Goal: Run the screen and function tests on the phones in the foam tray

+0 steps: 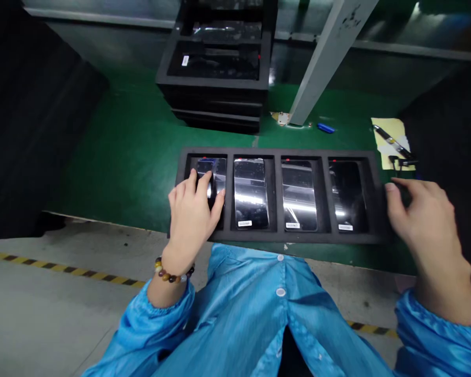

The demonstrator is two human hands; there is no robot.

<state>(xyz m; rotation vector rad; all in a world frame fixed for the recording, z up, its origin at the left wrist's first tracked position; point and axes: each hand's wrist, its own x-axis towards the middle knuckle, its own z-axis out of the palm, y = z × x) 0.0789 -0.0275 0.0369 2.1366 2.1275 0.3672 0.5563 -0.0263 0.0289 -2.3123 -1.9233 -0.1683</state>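
My left hand reaches over the leftmost smartphone in a black foam tray. Its thumb is at the right edge and its fingers lie across the upper left part, so the hand hides much of the phone. Three more glossy black smartphones, each with a white label at the near end, lie in their own compartments. Beside the tray's right end is my right hand, thumb and forefinger curved with a gap behind their tips. Nothing shows in it; whether it touches the tray I cannot tell.
Behind the tray stands a stack of black foam trays on the green tabletop. A grey post rises beside it, near a blue pen cap. A pen lies on yellow paper at the right.
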